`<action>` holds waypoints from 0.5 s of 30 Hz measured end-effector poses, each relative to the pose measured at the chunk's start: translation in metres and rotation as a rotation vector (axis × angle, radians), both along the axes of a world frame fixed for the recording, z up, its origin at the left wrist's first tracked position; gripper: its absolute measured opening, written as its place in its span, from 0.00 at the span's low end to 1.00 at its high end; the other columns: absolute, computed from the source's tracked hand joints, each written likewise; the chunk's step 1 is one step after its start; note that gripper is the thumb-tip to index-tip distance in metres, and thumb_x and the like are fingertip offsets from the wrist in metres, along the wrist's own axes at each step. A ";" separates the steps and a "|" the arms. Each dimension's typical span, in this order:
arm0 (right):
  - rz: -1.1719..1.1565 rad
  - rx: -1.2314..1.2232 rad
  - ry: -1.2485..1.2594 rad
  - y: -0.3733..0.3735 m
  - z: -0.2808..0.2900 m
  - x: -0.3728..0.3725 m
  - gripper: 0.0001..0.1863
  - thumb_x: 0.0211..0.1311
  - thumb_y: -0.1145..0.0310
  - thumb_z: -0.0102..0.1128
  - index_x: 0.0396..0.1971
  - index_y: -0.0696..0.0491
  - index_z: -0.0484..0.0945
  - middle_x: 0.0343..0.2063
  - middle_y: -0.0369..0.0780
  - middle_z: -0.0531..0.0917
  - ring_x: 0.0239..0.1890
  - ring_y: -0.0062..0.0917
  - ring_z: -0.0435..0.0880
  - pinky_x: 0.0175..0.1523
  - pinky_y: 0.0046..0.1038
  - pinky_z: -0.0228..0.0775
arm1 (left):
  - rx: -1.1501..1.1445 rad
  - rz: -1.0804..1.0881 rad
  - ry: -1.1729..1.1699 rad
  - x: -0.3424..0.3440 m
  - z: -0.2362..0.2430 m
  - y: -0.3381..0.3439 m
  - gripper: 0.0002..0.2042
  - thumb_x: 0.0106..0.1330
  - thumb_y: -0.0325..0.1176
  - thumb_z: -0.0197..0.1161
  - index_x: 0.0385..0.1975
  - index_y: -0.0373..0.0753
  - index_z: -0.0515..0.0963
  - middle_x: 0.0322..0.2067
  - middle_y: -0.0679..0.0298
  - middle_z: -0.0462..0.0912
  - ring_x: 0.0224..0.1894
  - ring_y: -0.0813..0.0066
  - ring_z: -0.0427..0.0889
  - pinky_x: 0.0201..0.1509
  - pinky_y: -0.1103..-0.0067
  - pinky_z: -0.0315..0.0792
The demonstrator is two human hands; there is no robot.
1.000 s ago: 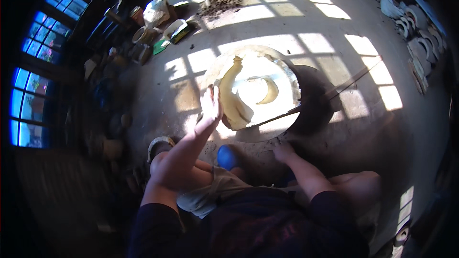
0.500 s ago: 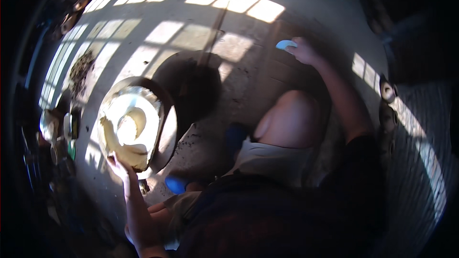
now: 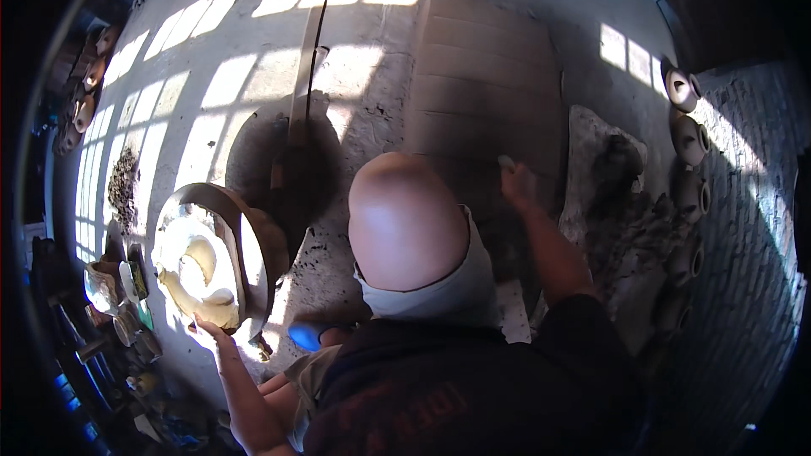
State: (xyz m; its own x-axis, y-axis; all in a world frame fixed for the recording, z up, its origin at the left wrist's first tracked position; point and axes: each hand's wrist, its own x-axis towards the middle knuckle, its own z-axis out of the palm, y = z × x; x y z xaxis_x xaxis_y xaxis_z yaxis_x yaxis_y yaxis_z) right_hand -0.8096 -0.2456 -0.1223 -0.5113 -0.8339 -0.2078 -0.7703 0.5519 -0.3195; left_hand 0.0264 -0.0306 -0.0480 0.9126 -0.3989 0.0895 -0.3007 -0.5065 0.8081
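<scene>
A small pale piece (image 3: pixel 505 160) is gripped by the fingers of the right hand (image 3: pixel 518 186), which are closed on it. Whether it is touching the creased brown sheet (image 3: pixel 486 67) behind it cannot be told. The left hand (image 3: pixel 211 335) is laid at the near edge of a pale block (image 3: pixel 176 255); whether its fingers are apart or together cannot be told. A curved form is shown in the block, just ahead of the left fingers, and the block is carried on a round wheel (image 3: pixel 270 247).

To the right of the left fingers, a blue shoe (image 3: pixel 305 336) is seen. Just left of the right fingers, a bare knee (image 3: pixel 401 219) is raised. To their right, dark lumps (image 3: pixel 646 224) are heaped, and farther right a row of rounded pots (image 3: pixel 691 140) is lined up. Well ahead of the left fingers, a pile of crumbs (image 3: pixel 123 190) and a long stick (image 3: pixel 309 59) are seen; to their left, mixed containers (image 3: pixel 101 287) are crowded together.
</scene>
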 end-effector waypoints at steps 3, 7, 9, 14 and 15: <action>-0.039 -0.057 -0.071 -0.023 0.006 0.014 0.22 0.73 0.52 0.58 0.43 0.60 0.83 0.42 0.59 0.87 0.49 0.60 0.85 0.56 0.55 0.76 | 0.028 0.018 -0.026 0.008 -0.003 0.006 0.26 0.79 0.49 0.52 0.57 0.26 0.69 0.52 0.44 0.75 0.52 0.55 0.77 0.59 0.60 0.74; 0.009 -0.195 -0.020 -0.058 -0.002 -0.001 0.23 0.76 0.53 0.55 0.45 0.62 0.81 0.39 0.58 0.87 0.46 0.60 0.86 0.51 0.56 0.77 | 0.054 0.011 -0.027 0.004 -0.015 -0.004 0.26 0.79 0.49 0.52 0.56 0.26 0.69 0.52 0.44 0.75 0.52 0.55 0.77 0.59 0.60 0.74; -0.025 -0.181 -0.081 -0.072 -0.007 0.001 0.22 0.76 0.54 0.56 0.44 0.61 0.81 0.39 0.58 0.87 0.46 0.59 0.86 0.51 0.55 0.77 | 0.060 0.017 -0.030 0.004 -0.014 -0.004 0.26 0.79 0.49 0.51 0.56 0.26 0.69 0.52 0.44 0.74 0.53 0.55 0.77 0.59 0.60 0.74; -0.015 -0.242 -0.086 -0.090 -0.026 0.003 0.18 0.75 0.57 0.57 0.41 0.60 0.81 0.39 0.58 0.87 0.45 0.58 0.86 0.51 0.55 0.77 | 0.078 0.027 -0.049 0.003 -0.012 -0.003 0.26 0.80 0.49 0.51 0.56 0.26 0.70 0.52 0.44 0.74 0.53 0.54 0.77 0.60 0.60 0.74; -0.008 -0.275 -0.071 -0.092 -0.030 0.003 0.16 0.74 0.59 0.57 0.41 0.59 0.81 0.37 0.58 0.87 0.44 0.58 0.86 0.50 0.56 0.78 | 0.084 0.027 -0.052 0.003 -0.012 -0.003 0.26 0.80 0.49 0.51 0.56 0.26 0.70 0.52 0.44 0.74 0.53 0.54 0.77 0.60 0.60 0.74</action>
State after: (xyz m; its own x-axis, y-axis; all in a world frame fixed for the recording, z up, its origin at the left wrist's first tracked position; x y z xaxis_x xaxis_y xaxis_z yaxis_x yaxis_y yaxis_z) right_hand -0.8069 -0.3379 -0.1525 -0.5106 -0.8597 -0.0103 -0.7363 0.4435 -0.5111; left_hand 0.0297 -0.0340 -0.0598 0.9183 -0.3821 0.1039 -0.3260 -0.5806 0.7461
